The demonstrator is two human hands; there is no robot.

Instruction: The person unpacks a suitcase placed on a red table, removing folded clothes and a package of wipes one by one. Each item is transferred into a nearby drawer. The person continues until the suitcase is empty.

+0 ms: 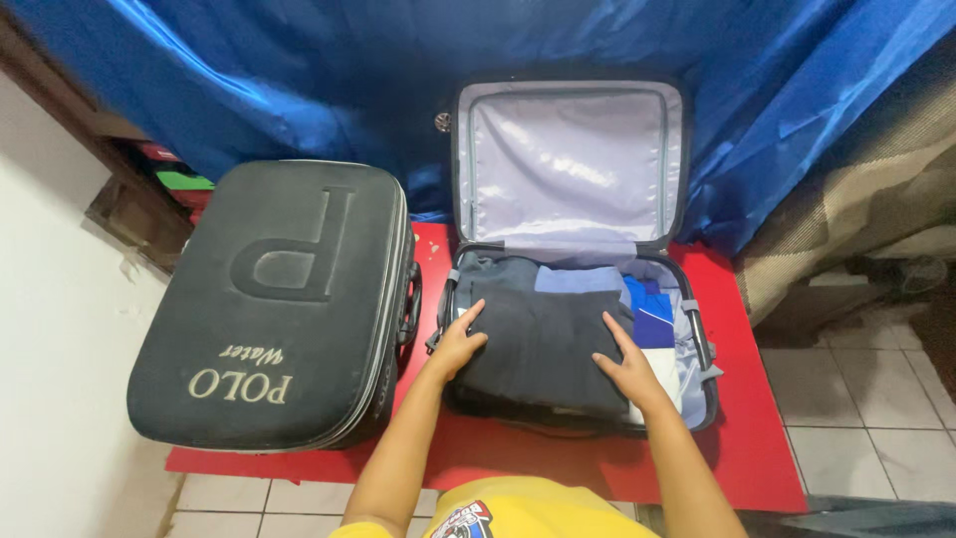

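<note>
Over the open suitcase [697,339], you press folded clothes flat.
Your left hand [456,344] and right hand [629,371] rest open-palmed on the dark folded garment [543,344], gripping nothing; next, even downward pressure seems needed.

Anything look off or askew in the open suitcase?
Nothing stands out. Both hands, left hand and right hand, rest flat on the dark folded garment in the open suitcase. Blue clothes lie folded beside it. The closed black suitcase sits square on the red table.

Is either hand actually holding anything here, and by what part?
Nothing is gripped. Left hand and right hand rest flat on the dark folded garment, at its left and right edges.
</note>
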